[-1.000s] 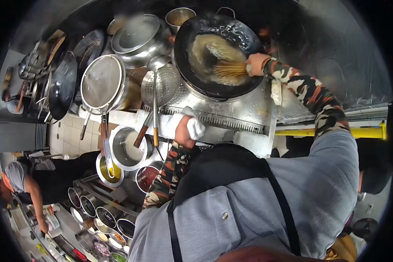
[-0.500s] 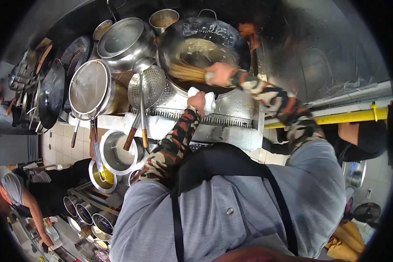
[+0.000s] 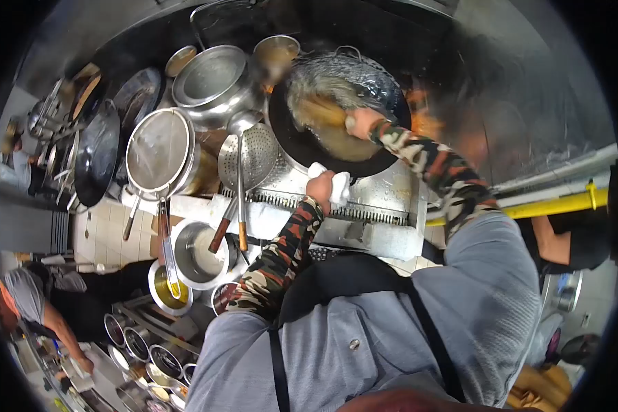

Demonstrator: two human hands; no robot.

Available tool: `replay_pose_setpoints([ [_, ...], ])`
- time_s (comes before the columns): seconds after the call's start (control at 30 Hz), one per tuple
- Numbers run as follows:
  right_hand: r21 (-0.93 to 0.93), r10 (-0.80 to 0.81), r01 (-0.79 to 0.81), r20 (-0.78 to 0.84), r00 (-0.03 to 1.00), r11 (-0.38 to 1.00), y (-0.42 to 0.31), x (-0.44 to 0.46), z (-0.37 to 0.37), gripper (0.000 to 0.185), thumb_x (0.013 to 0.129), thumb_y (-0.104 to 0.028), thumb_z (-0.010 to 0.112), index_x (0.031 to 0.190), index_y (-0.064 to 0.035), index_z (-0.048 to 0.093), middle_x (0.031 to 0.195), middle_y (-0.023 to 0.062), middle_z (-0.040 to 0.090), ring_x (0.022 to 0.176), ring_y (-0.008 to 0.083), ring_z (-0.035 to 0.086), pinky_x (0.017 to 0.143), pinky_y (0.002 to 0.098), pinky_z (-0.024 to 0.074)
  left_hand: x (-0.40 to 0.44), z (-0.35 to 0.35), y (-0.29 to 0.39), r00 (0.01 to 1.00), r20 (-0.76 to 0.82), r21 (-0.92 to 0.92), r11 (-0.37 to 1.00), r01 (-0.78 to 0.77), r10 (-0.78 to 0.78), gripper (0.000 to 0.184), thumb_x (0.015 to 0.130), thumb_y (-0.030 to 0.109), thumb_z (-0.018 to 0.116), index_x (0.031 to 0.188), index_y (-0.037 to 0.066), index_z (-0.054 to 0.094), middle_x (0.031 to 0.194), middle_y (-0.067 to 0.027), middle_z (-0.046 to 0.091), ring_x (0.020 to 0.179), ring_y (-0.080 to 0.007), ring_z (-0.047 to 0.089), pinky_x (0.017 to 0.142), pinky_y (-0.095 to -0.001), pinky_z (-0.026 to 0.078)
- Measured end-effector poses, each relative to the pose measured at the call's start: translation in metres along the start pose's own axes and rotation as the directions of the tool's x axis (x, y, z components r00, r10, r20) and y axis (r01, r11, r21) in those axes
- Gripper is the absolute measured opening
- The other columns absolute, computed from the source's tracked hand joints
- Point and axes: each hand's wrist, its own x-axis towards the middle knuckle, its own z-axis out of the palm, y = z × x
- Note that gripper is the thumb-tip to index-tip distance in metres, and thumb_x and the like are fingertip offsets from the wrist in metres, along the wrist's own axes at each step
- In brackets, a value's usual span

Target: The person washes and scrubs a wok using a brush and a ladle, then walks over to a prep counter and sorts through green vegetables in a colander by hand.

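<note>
My right hand is closed around the handle of a bamboo wok brush. The brush's bristles, smeared by motion, are inside a large dark wok that holds cloudy water. At the wok's near edge, my left hand grips a folded white cloth; the cloth covers the spot where a handle might be. To the left of the wok lie a ladle and a perforated skimmer, their wooden handles toward me.
Orange flame shows right of the wok. A fine-mesh strainer rests over a pot at left, near a lidded steel pot. A yellow pipe runs at right. Another person works at lower left, beside several containers.
The brush has moved up from the wok's near-left side to farther inside it, and the right hand with it. The left hand keeps its grip on the cloth. The whole view has shifted slightly.
</note>
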Motion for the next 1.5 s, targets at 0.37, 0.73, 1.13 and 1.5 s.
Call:
replay_pose_setpoints([
  [0.37, -0.325, -0.041, 0.097, 0.174, 0.984, 0.941, 0.061, 0.074, -0.018, 0.017, 0.068, -0.022, 0.071, 0.076, -0.0075, 0.071, 0.074, 0.0149, 0.066, 0.069, 0.0295, 0.064, 0.064, 0.0413, 0.0522, 0.029, 0.010, -0.032, 0.996, 0.004, -0.237, 0.968, 0.087, -0.089, 0.032, 0.094, 0.024, 0.045, 0.097, 0.001, 0.066, 0.092, -0.0131, 0.069, 0.079, -0.0226, 0.066, 0.069, -0.0363, 0.050],
  [0.73, -0.412, 0.217, -0.233, -0.086, 0.972, 0.881, 0.080, 0.069, 0.002, 0.025, 0.076, -0.026, 0.065, 0.095, -0.0109, 0.074, 0.087, 0.0171, 0.071, 0.083, 0.0313, 0.070, 0.075, 0.0437, 0.0547, 0.028, 0.009, -0.026, 0.952, 0.213, -0.686, 0.660, 0.307, -0.221, 0.024, 0.090, 0.022, 0.050, 0.093, 0.002, 0.064, 0.089, -0.0143, 0.068, 0.078, -0.0259, 0.066, 0.071, -0.0399, 0.050],
  [1.13, 0.273, -0.022, -0.122, 0.472, 0.881, 0.954, -0.055, -0.065, -0.071, 0.052, 0.078, -0.034, 0.069, 0.123, -0.0084, 0.064, 0.090, 0.0166, 0.069, 0.068, 0.0249, 0.067, 0.060, 0.0381, 0.0566, 0.002, 0.004, 0.017, 0.988, 0.052, -0.014, 0.989, 0.147, -0.146, 0.036, 0.083, 0.031, 0.059, 0.099, -0.002, 0.061, 0.090, -0.0170, 0.069, 0.083, -0.0314, 0.067, 0.076, -0.0396, 0.052],
  [1.5, 0.211, 0.029, -0.118, 0.380, 0.925, 0.970, -0.071, -0.011, -0.033, 0.037, 0.079, -0.033, 0.065, 0.104, -0.0063, 0.070, 0.087, 0.0171, 0.069, 0.072, 0.0262, 0.069, 0.054, 0.0402, 0.0573, 0.008, 0.001, 0.000, 0.973, 0.040, 0.673, 0.714, -0.193, 0.226, 0.030, 0.072, 0.012, 0.072, 0.100, 0.009, 0.061, 0.086, -0.0219, 0.067, 0.084, -0.0395, 0.067, 0.072, -0.0467, 0.053],
])
